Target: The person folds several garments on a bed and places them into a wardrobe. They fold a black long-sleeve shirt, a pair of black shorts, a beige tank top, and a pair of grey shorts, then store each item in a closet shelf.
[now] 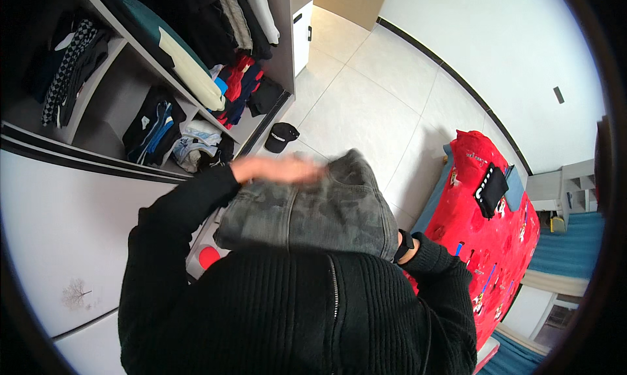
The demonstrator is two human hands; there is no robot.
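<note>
Folded grey-green camouflage trousers [338, 213] lie in front of my chest, above the floor, with a seam and a pocket edge showing. Over their far edge my left hand [279, 170] is stretched out flat, blurred by motion; whether it touches the cloth is hard to tell. My right hand [408, 257] supports the bundle from the right side. Only its wrist, with a black band [404, 246], shows; the fingers are hidden by the trousers.
An open wardrobe [289, 37] with hanging and folded clothes stands to the left. A black cap [281, 137] lies on the tiled floor [362, 100] beside it. At right is a bed with a red cover [455, 218], bearing a folded black garment [491, 191] and a blue one [514, 189].
</note>
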